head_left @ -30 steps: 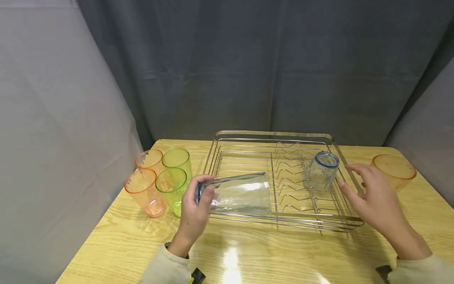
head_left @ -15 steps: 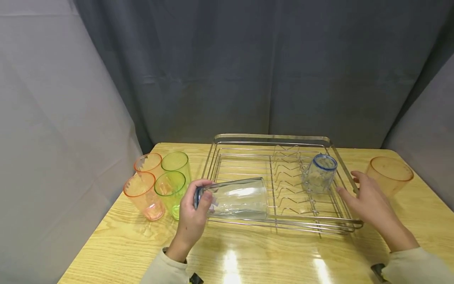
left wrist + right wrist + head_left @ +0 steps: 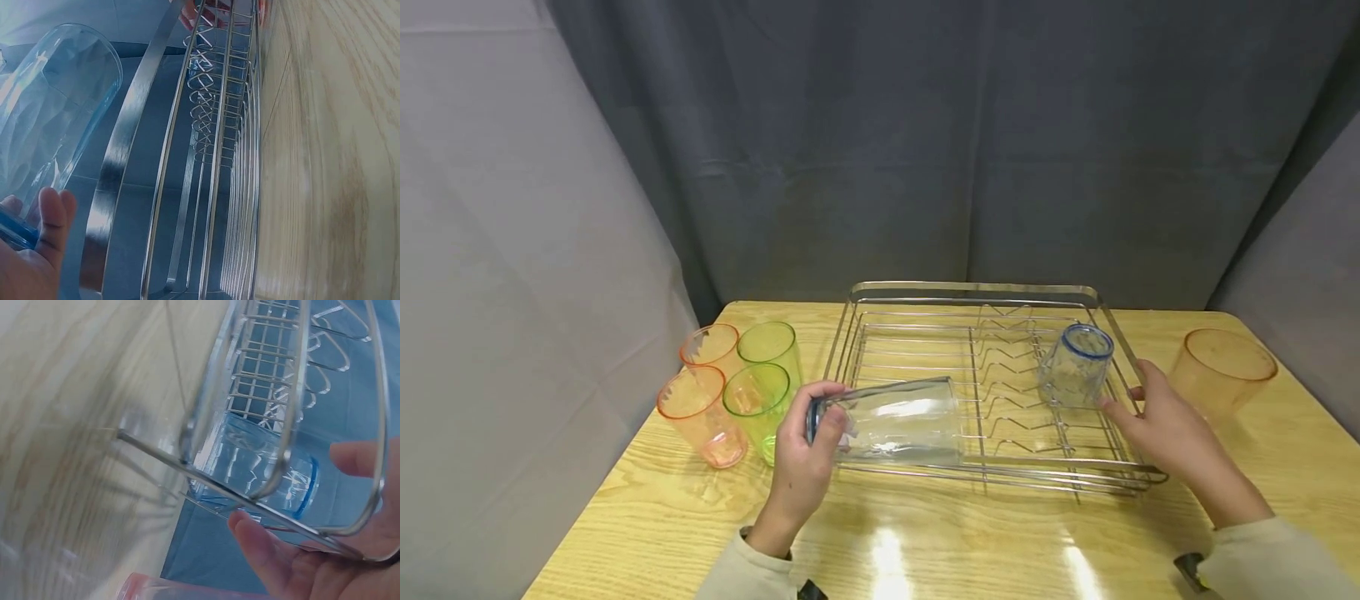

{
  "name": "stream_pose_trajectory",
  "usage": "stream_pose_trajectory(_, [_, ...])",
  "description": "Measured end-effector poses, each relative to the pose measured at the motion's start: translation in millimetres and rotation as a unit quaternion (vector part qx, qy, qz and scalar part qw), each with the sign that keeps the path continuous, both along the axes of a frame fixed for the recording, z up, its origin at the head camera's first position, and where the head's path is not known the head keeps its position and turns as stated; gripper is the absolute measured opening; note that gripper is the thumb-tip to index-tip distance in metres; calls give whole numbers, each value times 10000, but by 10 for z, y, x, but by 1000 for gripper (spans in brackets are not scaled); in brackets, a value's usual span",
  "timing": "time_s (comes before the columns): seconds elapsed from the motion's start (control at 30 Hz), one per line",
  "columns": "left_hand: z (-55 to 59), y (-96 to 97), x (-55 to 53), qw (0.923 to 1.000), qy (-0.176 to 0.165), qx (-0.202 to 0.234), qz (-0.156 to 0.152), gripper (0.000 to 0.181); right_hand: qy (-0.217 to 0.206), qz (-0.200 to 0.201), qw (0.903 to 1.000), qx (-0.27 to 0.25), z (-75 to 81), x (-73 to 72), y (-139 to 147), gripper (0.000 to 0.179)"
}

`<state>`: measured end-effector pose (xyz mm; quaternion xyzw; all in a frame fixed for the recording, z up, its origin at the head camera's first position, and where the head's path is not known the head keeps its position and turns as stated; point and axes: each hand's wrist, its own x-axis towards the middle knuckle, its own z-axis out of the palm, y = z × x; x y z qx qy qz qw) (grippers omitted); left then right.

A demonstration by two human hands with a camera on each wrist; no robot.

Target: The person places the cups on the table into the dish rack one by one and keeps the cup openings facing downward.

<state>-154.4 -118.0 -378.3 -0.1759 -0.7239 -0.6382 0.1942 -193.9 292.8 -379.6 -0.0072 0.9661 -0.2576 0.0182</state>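
My left hand (image 3: 803, 454) holds a clear, bluish drinking glass (image 3: 898, 421) by its thick base, thumb in front. The glass lies nearly level above the front left of the metal dish rack (image 3: 973, 288), mouth pointing right. In the left wrist view the glass (image 3: 62, 100) slants upward from my fingers. A smaller glass with a blue base (image 3: 1077, 367) stands upside down in the rack's right side. My right hand (image 3: 1168, 425) is at the right rim, thumb inside near that glass, fingers by the rail. In the right wrist view thumb and fingers stand apart.
Two orange tumblers (image 3: 692, 404) and two green tumblers (image 3: 758, 400) stand upright left of the rack. A wider orange cup (image 3: 1221, 375) stands right of it, behind my right hand. Wire dividers (image 3: 1011, 375) run front to back. A grey curtain (image 3: 850, 150) closes off the back.
My right hand has moved left onto the rack's right rim, its thumb nearer the small glass. The left hand still holds the drinking glass in nearly the same place.
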Motion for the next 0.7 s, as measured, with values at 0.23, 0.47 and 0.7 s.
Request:
stream_pose_trajectory(0.23, [25,-4,7,9999,145,40,3,24,75,-54,9999,107,11,33,-36,93])
stream_pose_trajectory(0.47, [40,-6,17,9998,123,138,-86,25,10,-64,9999,130,14,39,-23,94])
stream_pose_trajectory(0.7, [120,-30,1,9996,279,-7,26,25,74,-72,9998,170,-5,48,-11,93])
